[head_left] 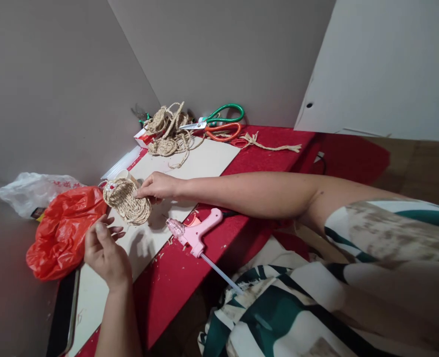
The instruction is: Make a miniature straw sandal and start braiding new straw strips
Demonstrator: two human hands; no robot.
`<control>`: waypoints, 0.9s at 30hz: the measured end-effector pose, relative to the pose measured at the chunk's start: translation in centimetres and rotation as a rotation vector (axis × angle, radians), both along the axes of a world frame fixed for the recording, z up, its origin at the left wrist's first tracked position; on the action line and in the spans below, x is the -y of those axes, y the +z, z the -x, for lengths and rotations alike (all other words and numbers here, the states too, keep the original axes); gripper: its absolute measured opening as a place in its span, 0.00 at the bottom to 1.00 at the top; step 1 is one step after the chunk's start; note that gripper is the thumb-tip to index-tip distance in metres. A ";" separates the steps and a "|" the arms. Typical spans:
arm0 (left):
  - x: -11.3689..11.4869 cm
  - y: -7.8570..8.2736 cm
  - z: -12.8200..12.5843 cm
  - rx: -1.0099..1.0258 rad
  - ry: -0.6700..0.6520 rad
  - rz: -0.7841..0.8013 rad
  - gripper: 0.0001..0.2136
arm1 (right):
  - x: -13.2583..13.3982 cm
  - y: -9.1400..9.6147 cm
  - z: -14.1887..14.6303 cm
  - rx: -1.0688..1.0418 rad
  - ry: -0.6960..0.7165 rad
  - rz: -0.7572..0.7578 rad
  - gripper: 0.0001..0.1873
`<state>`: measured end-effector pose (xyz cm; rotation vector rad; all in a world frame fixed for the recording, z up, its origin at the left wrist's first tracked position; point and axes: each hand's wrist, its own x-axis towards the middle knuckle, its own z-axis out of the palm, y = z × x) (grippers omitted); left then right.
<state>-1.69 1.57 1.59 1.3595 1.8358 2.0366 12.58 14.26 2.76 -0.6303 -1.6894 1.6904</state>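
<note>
My right hand [160, 186] pinches the edge of a small woven straw slipper [128, 200], raised a little above the white board. The slipper is made of braided natural rope. Near it, my left hand [107, 248] holds nothing, its fingers apart and slightly curled, beside the red plastic bag. A pink hot glue gun [199, 232] lies on the red cloth below my right forearm, with a clear glue stick [221, 272] sticking out of its back.
Scissors [219, 123] with green and orange handles lie by coils of braided rope [165, 126] at the back. A white board [208, 161] covers part of the red table [267, 163]. Red [66, 230] and white [35, 191] plastic bags sit beside a dark flat device [63, 307].
</note>
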 end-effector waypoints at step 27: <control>0.5 -0.7 -0.3 -0.348 -0.025 0.086 0.08 | 0.6 -0.5 -0.3 0.010 0.420 -0.128 0.07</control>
